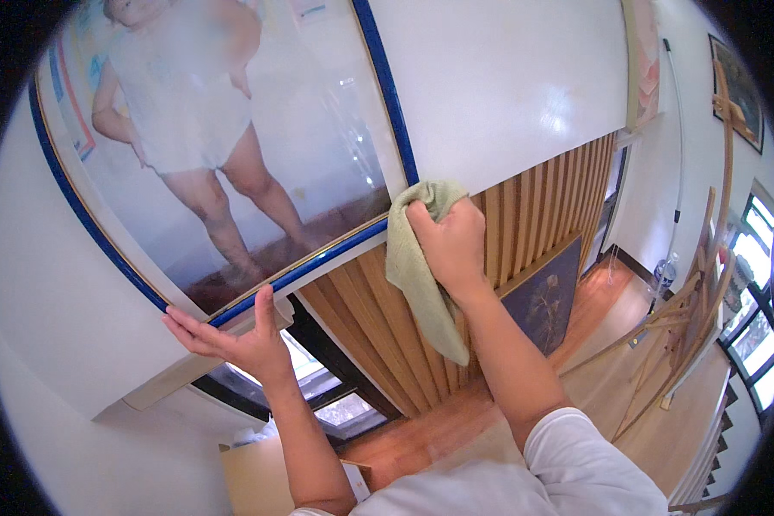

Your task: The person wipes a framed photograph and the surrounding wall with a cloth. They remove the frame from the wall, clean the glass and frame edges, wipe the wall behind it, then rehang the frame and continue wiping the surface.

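A framed picture (pixel 187 187) of a standing figure in white hangs tilted in the view, behind glossy glazing, with a blue frame (pixel 329 253) edged in gold inside. My left hand (pixel 248 345) holds the frame's lower left corner, thumb on the bottom rail and fingers spread around the corner. At the lower right corner, my right hand (pixel 451 245) grips a bunched pale green cloth (pixel 409 248). The cloth covers that corner and one end hangs down below my wrist. Whatever lies under the cloth is hidden.
Below the white wall panel (pixel 509 84) runs wooden slat panelling (pixel 535 206). A dark flower painting (pixel 545 297) leans against it. Wooden easels (pixel 690 316), a long pole (pixel 677 142) and a plastic water bottle (pixel 665 271) stand to the right. A cream cabinet (pixel 255 477) is at lower left.
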